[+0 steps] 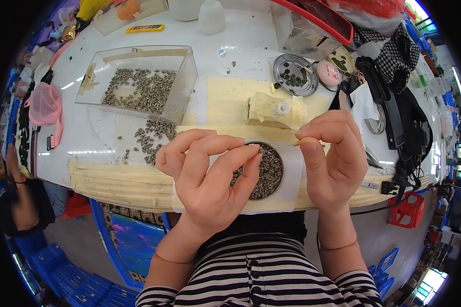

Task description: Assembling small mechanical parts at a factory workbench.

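My left hand (215,179) is closed in a pinch, thumb against index finger. At its fingertips sits a small grey metal part (261,149), too small to name more closely. My right hand (335,158) pinches a thin yellowish stick (296,144) between thumb and index finger; a fine, faint line runs from it towards the left fingertips. Below and between both hands stands a round tin (280,176) filled with small grey metal parts (265,179). My left hand covers part of its left side.
A clear plastic box (187,77) of similar parts stands at the left, with a loose pile (151,140) before it. Behind the tin is a taped block (271,110). A metal dish (312,88) of dark pieces lies to the right, beside black straps (392,117). Another person (23,204) is at far left.
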`<action>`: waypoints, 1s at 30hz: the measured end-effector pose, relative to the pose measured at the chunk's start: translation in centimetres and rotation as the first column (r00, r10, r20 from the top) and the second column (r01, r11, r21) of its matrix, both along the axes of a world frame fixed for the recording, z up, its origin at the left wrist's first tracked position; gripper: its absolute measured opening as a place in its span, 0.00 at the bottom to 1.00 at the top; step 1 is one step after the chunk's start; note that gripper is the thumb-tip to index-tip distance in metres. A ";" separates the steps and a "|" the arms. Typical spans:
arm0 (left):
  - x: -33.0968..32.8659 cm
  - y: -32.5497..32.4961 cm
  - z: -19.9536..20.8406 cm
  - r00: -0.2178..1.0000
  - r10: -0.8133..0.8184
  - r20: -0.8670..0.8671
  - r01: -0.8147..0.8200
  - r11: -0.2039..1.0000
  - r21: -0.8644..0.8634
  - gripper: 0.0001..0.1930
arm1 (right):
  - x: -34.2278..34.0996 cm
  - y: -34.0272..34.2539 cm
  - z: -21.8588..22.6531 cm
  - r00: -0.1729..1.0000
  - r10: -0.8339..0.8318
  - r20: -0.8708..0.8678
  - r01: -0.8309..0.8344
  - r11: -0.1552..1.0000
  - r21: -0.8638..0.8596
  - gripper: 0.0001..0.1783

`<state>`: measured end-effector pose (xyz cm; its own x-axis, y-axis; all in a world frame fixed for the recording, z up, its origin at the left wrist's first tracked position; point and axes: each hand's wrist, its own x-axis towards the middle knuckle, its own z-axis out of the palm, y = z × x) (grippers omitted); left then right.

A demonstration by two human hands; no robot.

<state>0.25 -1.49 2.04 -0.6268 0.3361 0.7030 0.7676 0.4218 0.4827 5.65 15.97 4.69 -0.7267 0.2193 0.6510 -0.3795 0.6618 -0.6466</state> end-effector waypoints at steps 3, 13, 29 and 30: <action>0.4 -0.2 0.4 0.999 -0.003 0.035 0.004 0.999 -0.045 0.11 | 0.0 0.0 -0.1 1.000 -0.001 -0.002 0.001 1.000 0.000 0.06; -0.1 0.1 -0.2 1.000 0.010 -0.024 -0.010 1.000 0.017 0.13 | -0.1 0.1 -0.2 1.000 0.001 -0.025 0.000 0.999 0.042 0.07; -0.1 0.2 -0.3 0.999 0.017 -0.032 -0.017 1.000 0.009 0.13 | -0.1 0.0 -0.3 0.999 -0.033 -0.043 0.036 0.997 0.064 0.07; -0.1 0.2 -0.3 0.999 0.015 -0.031 -0.014 1.000 0.010 0.13 | -0.1 0.0 -0.2 0.999 -0.031 -0.040 0.034 0.997 0.062 0.07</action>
<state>0.18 -1.30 1.77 -0.6090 0.3205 0.7256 0.7763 0.4285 0.4623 5.60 15.99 4.45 -0.6934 0.1999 0.6922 -0.3814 0.7132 -0.5881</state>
